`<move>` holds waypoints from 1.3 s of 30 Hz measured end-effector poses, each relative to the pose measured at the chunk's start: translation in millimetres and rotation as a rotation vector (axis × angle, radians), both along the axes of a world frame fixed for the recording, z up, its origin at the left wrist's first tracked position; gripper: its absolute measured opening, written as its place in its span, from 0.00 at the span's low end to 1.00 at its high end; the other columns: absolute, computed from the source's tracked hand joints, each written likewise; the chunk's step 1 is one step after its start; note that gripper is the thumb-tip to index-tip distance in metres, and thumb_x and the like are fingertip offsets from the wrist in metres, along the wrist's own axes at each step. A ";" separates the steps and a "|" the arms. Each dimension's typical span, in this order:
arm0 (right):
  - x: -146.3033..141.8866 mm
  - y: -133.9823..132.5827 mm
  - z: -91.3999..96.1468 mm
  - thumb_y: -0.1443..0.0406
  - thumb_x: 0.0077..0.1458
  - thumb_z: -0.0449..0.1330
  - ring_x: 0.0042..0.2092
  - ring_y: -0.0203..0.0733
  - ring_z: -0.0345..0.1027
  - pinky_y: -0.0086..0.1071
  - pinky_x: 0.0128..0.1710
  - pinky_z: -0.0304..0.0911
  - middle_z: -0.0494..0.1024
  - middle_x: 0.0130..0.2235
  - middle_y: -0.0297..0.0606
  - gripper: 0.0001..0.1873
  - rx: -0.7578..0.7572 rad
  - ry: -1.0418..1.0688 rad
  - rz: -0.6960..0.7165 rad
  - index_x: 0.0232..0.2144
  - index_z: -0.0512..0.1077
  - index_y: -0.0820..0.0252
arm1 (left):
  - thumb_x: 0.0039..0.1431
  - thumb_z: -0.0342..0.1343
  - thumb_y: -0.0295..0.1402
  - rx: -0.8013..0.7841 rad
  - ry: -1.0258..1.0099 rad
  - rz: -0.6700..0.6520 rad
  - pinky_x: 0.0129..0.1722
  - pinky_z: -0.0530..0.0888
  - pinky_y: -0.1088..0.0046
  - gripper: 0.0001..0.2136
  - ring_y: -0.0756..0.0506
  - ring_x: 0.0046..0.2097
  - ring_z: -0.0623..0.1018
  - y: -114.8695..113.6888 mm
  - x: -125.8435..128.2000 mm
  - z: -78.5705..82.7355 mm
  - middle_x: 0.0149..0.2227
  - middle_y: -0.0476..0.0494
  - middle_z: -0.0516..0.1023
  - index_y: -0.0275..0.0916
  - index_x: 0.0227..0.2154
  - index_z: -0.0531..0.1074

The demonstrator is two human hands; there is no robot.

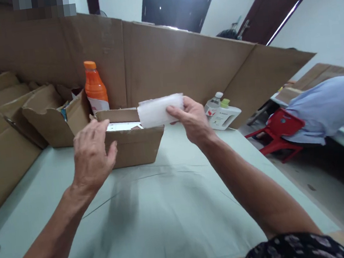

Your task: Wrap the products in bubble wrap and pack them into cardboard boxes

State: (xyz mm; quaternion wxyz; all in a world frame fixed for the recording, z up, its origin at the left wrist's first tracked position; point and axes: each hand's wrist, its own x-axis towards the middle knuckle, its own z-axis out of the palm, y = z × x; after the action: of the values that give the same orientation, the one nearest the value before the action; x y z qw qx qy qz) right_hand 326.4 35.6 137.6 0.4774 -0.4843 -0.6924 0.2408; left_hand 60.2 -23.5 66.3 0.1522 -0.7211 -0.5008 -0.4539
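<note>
In the head view, my right hand grips the right end of a white, flat rectangular bundle, thumb on its near face. It looks like folded tissue or thin wrap; I cannot tell which. The bundle is held above the right end of a small open cardboard box, hiding part of its rim. White flat items show inside that box. My left hand is at the box's left end with fingers and thumb apart and nothing in it. Whether its fingertips touch the box is unclear.
Larger cardboard boxes stand on the left. An orange bottle is behind the small box. A clear bottle and a white jug stand at right. Cardboard panels edge the table. Beyond sits a person on a red chair.
</note>
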 end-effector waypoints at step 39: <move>-54.1 33.9 -0.3 0.69 0.59 0.56 0.47 0.51 0.77 0.37 0.42 0.67 0.84 0.46 0.50 0.14 -0.113 -1.114 -0.125 0.42 0.81 0.62 | 0.62 0.56 0.27 0.018 -0.097 0.001 0.57 0.69 0.48 0.15 0.34 0.55 0.76 -8.4 1.6 -23.0 0.50 0.34 0.78 0.39 0.51 0.75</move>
State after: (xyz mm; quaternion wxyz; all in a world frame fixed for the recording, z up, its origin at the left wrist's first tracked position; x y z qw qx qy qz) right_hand 272.2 69.4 137.3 0.0261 -0.6031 -0.7960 -0.0434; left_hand 61.8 -31.8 43.3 0.1345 -0.6968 -0.5038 -0.4926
